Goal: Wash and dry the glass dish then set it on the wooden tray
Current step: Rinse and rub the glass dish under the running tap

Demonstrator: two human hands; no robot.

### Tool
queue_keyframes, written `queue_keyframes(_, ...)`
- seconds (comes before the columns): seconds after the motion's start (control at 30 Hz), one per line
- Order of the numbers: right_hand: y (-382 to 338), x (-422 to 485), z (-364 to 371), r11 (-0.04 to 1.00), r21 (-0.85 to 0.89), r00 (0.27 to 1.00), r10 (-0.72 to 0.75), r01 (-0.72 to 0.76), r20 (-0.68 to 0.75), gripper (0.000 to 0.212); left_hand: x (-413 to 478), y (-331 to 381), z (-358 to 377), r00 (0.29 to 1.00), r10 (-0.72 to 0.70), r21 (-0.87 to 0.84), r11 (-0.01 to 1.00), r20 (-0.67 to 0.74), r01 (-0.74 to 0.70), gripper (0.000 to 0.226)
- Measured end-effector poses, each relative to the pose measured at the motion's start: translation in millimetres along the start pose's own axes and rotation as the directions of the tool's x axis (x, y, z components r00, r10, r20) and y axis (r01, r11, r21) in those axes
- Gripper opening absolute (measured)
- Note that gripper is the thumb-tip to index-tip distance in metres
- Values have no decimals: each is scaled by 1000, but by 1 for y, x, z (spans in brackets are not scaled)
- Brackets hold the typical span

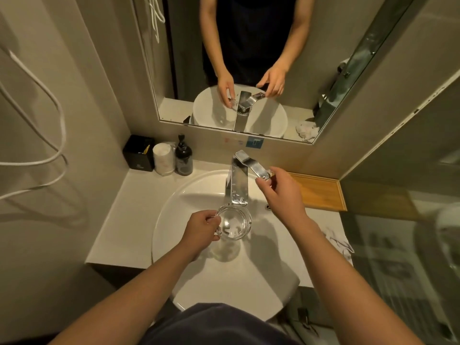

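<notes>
Left hand (202, 229) pinches the rim of the thick, rigid, wet-slippery, breakable glass dish (232, 224) under the spout, while the right hand (281, 192) fingers grip the faucet lever (252, 165).

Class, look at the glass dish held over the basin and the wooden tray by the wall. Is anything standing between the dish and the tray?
Yes. The right hand on the faucet handle and its forearm cross the straight line from the glass dish, held by the left hand, to the wooden tray. The tray's visible surface looks bare.
</notes>
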State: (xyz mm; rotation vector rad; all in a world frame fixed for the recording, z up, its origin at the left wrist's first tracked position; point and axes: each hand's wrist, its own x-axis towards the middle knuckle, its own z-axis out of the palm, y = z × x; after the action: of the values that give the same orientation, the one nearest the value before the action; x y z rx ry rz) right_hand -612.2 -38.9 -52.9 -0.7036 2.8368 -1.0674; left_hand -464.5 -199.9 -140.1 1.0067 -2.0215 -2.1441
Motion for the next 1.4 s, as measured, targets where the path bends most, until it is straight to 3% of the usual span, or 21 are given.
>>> queue_keyframes(0.2,2,18,3,977,-212,999,-7,15,40,26,5,-5,-3,999,11,-1,1000,-44,-11,15)
queue_keyframes(0.33,-5,20,-3,942,-335,997,-9,36,81,34,7,-11,-4,997,-6,-5,1000,-73,6,15)
queue_keyframes(0.63,-38,40,-15,902,-410,991,-116,134,70,35,8,-13,-3,996,-22,-2,1000,-86,22,17)
queue_keyframes(0.73,-31,38,-12,944,-316,996,-83,90,35,33,8,-14,-2,996,-21,8,1000,-81,22,16)
queue_keyframes(0.8,-21,21,-8,989,-144,996,-47,36,-75,28,8,-17,-1,997,-25,-4,1000,-74,25,17)
queue_keyframes(0.87,-8,-7,3,998,-2,989,56,-57,-134,39,7,-18,-1,997,-30,-18,999,-70,29,20)
queue_keyframes(0.93,9,-39,23,980,38,981,195,-195,12,41,7,-21,-2,997,-32,-34,999,-72,29,22)
queue_keyframes(1.0,25,-65,45,954,19,920,282,-298,272,37,5,-23,-1,997,-32,-40,999,-74,29,24)
queue_keyframes(1.1,28,-83,69,901,168,829,276,-400,487,44,3,-28,2,998,-33,-53,998,-48,30,35)
queue_keyframes(1.23,22,-77,81,854,279,825,260,-439,501,38,3,-24,0,998,-35,5,999,56,35,41)
queue_keyframes(1.4,27,-64,78,924,211,846,177,-318,503,33,12,-2,-12,989,0,236,971,150,-36,39)
